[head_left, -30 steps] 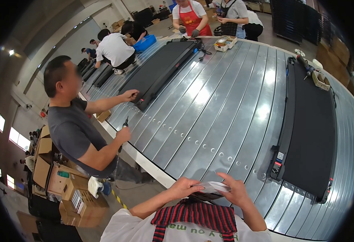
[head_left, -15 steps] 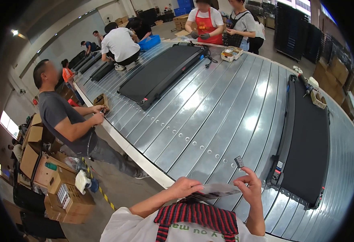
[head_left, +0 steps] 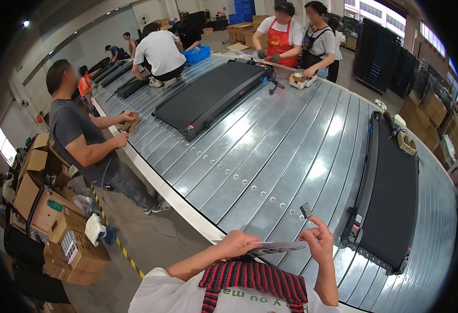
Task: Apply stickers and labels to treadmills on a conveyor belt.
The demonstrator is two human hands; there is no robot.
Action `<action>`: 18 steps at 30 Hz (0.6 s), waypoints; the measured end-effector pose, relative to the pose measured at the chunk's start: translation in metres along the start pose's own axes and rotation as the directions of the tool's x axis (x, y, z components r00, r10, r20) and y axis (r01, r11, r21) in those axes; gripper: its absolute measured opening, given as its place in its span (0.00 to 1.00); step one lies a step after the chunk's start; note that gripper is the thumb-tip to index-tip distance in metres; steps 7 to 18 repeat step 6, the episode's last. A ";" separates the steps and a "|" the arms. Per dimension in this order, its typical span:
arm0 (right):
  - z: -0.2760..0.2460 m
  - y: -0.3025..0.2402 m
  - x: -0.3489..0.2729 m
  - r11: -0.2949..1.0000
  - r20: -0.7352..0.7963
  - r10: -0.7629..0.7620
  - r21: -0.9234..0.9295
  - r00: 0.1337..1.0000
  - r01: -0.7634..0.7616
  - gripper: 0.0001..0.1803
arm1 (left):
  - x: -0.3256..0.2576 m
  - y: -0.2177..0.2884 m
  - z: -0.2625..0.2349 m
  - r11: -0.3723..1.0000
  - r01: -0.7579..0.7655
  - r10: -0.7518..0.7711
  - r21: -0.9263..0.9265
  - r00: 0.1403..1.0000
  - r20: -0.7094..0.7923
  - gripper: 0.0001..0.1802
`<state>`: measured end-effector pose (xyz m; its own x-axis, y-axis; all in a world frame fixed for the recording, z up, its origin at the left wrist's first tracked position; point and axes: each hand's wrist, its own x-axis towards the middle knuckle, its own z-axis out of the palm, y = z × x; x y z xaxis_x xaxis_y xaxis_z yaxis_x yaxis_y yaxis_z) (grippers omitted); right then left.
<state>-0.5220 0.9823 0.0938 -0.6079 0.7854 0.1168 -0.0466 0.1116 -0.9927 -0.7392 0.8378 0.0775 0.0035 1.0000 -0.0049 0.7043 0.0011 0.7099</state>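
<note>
Item: thin grey sticker sheet (head_left: 277,247), held flat near my chest over the edge of the steel slat conveyor (head_left: 270,156).
Left hand (head_left: 236,243): pinching the sheet's left end.
Right hand (head_left: 318,244): fingertips closed on one small dark label (head_left: 306,209), raised clear.
Handling note: I'd keep the sheet taut, and carry the label by its edge toward the nearby black treadmill (head_left: 390,193).

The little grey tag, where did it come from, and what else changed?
The right hand lifted off the flat sheet and now pinches a small grey tag raised above it. The left hand kept holding the sheet. The black treadmills stayed on the metal table.
</note>
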 end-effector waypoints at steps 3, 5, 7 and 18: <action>-0.001 0.003 0.001 1.000 0.004 0.002 -0.016 1.000 -0.002 0.19 | 0.001 0.001 0.000 1.000 -0.004 0.003 0.021 1.000 0.005 0.10; -0.002 0.005 0.002 1.000 0.011 0.001 -0.019 1.000 -0.001 0.20 | 0.002 0.001 0.001 0.999 0.002 -0.002 0.042 1.000 0.007 0.10; -0.003 0.005 0.003 1.000 0.012 0.000 -0.019 1.000 0.000 0.20 | 0.003 0.000 0.002 0.998 0.008 -0.009 0.059 1.000 0.010 0.10; -0.003 0.005 0.003 1.000 0.012 0.000 -0.019 1.000 0.000 0.20 | 0.003 0.000 0.002 0.998 0.008 -0.009 0.059 1.000 0.010 0.10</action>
